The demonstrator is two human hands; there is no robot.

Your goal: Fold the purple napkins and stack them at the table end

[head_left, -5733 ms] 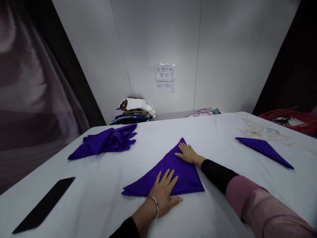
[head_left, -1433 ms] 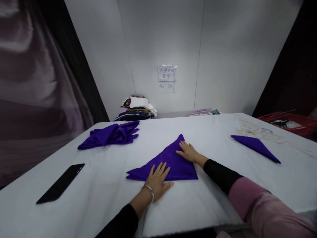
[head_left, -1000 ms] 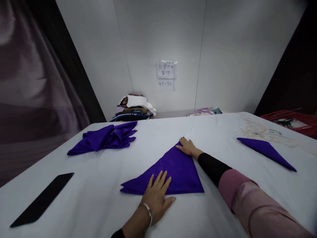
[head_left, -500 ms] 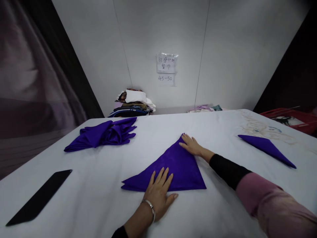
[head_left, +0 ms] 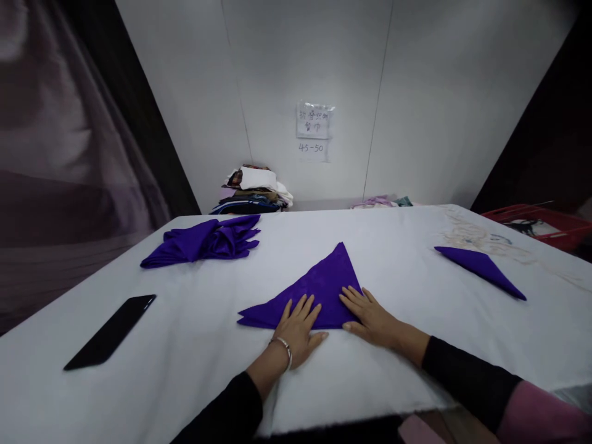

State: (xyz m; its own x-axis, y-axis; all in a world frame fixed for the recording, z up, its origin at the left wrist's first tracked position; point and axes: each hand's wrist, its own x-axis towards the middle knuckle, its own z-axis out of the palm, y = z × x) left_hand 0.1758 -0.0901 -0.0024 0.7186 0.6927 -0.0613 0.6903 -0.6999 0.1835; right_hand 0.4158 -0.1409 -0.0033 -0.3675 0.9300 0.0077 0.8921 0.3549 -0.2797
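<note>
A purple cloth napkin (head_left: 319,280), folded into a triangle, lies flat in front of me with its peak pointing away. My left hand (head_left: 298,330) rests palm down on its near edge, left of the middle, fingers spread; a silver bracelet circles that wrist. On the napkin's right part lies my right hand (head_left: 370,317), fingers stretched out and covering the near right corner. Neither hand grips anything. Off to the right sits another folded purple napkin (head_left: 483,265), narrow and pointed. A loose heap of purple napkins (head_left: 203,240) lies at the back left.
A white cloth covers the table (head_left: 208,382). At the left is a flat black board (head_left: 111,333). Piled clothes (head_left: 254,191) stand by the back wall, under a paper sign (head_left: 313,129). A red basket (head_left: 550,225) is at the far right, near beige embroidery on the tablecloth.
My right hand has slid from the napkin's peak toward me to its near right corner. My left hand stays on the near edge. The view has shifted, showing the table's front edge.
</note>
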